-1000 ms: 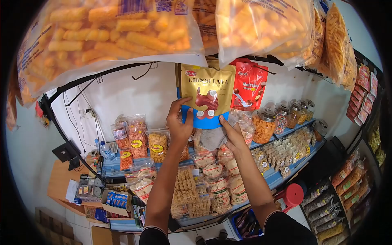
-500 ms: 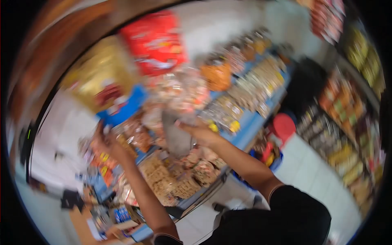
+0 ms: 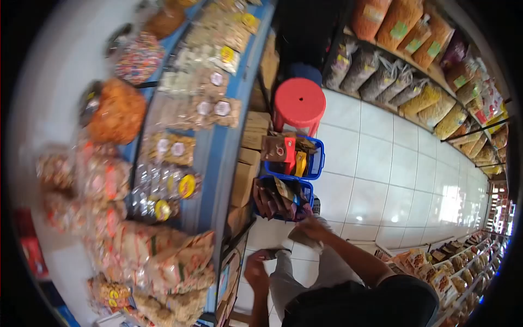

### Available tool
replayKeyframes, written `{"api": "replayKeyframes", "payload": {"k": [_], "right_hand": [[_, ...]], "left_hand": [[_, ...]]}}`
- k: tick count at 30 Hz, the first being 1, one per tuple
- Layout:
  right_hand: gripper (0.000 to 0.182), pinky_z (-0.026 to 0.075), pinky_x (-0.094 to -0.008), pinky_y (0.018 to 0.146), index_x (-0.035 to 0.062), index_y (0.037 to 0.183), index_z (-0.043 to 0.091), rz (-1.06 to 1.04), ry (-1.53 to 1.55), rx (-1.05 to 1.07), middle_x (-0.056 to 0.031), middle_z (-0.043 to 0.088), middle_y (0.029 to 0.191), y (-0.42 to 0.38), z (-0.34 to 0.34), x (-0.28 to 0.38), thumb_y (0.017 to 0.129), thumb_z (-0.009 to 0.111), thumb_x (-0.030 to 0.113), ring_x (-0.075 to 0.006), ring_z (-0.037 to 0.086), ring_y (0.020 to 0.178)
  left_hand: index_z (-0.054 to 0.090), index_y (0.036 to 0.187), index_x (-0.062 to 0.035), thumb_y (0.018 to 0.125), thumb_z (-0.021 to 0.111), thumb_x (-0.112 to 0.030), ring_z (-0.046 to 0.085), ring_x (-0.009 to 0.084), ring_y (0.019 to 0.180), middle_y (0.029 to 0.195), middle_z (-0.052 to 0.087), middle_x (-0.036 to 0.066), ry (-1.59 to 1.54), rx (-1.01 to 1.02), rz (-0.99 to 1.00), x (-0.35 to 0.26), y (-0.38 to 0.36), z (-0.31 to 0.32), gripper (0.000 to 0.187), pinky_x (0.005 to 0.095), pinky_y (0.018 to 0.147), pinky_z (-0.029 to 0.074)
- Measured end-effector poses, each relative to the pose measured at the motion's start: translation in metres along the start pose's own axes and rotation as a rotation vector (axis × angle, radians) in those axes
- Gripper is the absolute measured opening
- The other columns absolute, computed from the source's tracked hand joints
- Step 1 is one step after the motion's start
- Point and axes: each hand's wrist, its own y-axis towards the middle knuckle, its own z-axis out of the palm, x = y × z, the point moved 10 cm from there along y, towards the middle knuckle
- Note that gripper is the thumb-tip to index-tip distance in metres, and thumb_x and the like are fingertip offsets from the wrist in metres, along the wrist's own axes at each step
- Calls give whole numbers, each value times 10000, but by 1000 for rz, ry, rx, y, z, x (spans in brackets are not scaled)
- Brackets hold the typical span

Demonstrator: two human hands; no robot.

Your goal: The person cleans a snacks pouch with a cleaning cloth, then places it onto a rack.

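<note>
My right hand (image 3: 315,229) is closed on a flat grey-brown piece, perhaps a cloth or pouch (image 3: 303,238), in front of my knees. Its exact kind is not clear. My left hand (image 3: 256,269) hangs lower and to the left beside the shelf edge, its fingers loosely bent and seemingly holding nothing. Just past the right hand, a blue basket (image 3: 311,189) of brown packets stands on the floor. Behind it is a second blue basket (image 3: 321,163) with brown, red and yellow packs.
A red stool (image 3: 299,101) stands behind the baskets. On my left runs a blue display table (image 3: 210,163) carrying bagged snacks, with cardboard boxes (image 3: 244,177) beneath. Shelves of bagged goods (image 3: 403,76) line the far right; another snack rack (image 3: 452,272) is at lower right.
My view has swung right and down, from the snack table to the floor baskets. Both hands have lowered away from the table; the grey-brown piece is still in my right hand.
</note>
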Motion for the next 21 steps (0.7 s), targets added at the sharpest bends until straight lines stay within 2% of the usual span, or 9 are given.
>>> {"api": "replayKeyframes", "payload": {"k": [3,5,7,9,10,11,13,16,21], "right_hand": [[647,587,-445,964,83,1503,525,96,-57,-165,-219,715,1333,150,-88,-113,1034,717,486,-333,727,1192],[571,615,-502,871,92,1418,591,6,-166,-261,-240,759,1199,228,-139,-126,1005,728,461,-419,764,1059],[546,608,-526,856,86,1365,638,-249,-451,-336,-258,762,1110,328,-155,-181,973,727,455,-447,746,1065],[443,601,-526,887,75,1277,693,-29,-332,-340,-251,750,1152,360,-181,-166,991,689,414,-421,740,1092],[488,588,-529,951,106,1335,693,-44,-371,-304,-232,741,1220,391,-180,-178,974,701,434,-416,720,1159],[541,576,-532,1016,137,1394,694,-63,-410,-268,-212,732,1288,424,-175,-198,956,714,455,-412,700,1226],[530,567,-534,1040,120,1357,709,-84,-265,-260,-219,733,1307,508,-149,-288,953,702,463,-421,691,1243],[520,555,-546,1054,119,1324,725,125,-400,-204,-233,731,1321,495,-169,-253,946,699,475,-434,686,1250],[522,551,-547,1045,111,1290,742,205,-194,-332,-246,737,1297,459,-195,-222,944,704,501,-447,681,1251]], "left_hand": [[685,1268,27,1079,560,-36,719,210,1084,1263,716,130,28,262,-439,106,-46,99,235,360,924,584],[677,1297,19,1061,538,-5,723,209,1110,1246,726,128,71,347,-573,138,-61,146,275,351,963,569],[681,1301,0,1062,549,-2,736,198,1108,1204,749,124,140,423,-616,168,-74,175,273,343,977,562],[685,1304,-11,1061,552,-3,748,200,1109,1190,762,126,198,470,-669,186,-82,193,277,342,982,562],[687,1304,-13,1058,549,-6,754,207,1111,1198,763,130,223,480,-705,187,-80,202,282,344,980,566],[689,1305,-14,1056,546,-8,759,214,1113,1205,765,134,247,487,-738,190,-80,206,287,346,977,569],[690,1307,-14,1056,549,-24,761,223,1112,1214,765,134,250,454,-807,201,-88,204,288,346,974,573],[690,1310,-14,1060,552,-49,762,232,1113,1228,765,136,305,434,-853,204,-92,201,288,348,980,575],[686,1310,-11,1063,551,-56,761,240,1117,1243,762,140,352,445,-875,206,-91,208,285,360,990,577]]}}
